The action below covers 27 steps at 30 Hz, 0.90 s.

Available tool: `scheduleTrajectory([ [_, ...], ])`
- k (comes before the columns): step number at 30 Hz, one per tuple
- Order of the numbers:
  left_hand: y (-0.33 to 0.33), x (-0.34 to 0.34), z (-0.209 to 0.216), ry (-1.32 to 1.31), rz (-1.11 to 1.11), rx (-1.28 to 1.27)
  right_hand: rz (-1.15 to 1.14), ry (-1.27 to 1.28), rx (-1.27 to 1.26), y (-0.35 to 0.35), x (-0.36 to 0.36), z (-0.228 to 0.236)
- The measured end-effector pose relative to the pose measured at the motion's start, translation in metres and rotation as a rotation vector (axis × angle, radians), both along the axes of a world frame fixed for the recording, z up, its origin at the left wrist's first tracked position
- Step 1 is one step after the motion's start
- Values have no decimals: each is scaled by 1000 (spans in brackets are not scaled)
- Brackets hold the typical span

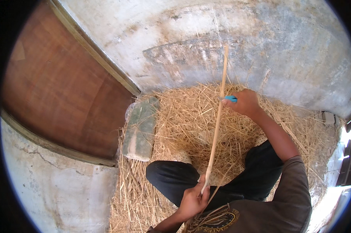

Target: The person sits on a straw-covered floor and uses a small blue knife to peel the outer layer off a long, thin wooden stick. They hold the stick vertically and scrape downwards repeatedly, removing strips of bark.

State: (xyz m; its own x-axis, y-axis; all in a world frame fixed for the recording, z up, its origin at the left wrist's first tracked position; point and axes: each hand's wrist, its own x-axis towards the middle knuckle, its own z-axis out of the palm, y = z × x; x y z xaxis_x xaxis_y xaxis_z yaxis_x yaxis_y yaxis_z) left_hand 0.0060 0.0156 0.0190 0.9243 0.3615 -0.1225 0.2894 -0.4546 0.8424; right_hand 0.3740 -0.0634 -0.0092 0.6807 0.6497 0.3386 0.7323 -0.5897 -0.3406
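Observation:
A long, thin, pale wooden stick (216,134) slants up from my lap toward the wall. My left hand (193,200) is closed around its lower end, close to my body. Farther up, my right hand (244,101) is closed on a small blue-handled knife (231,98), mostly covered by my fingers. The knife's grey tip meets the stick at its right side. Beyond that point the stick's far end stands free in front of the wall. A few thin loose strands (206,219) lie against my shirt under the left hand.
Straw-like shavings (187,105) cover the floor around my bent legs (171,174). A plastic-wrapped greenish block (140,130) lies to the left, beside a brown door panel (70,85). A stained plaster wall (284,58) rises ahead; a small grey block (328,118) sits at far right.

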Motion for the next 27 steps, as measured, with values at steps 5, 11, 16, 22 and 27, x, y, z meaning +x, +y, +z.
scheduleTrajectory([
  [5,-17,-30,-19,-107,-73,-9,-311,319,-37,-14,57,5],
  [11,-20,-43,-19,-14,-45,-69,-343,330,-74,-23,59,-4],
  [16,-9,-20,-10,-23,69,-80,74,153,30,-7,-27,0],
  [22,3,-5,-15,-178,58,97,280,43,92,-3,-63,0],
  [27,6,-12,-12,-11,-10,155,162,33,146,-1,-37,-5],
])
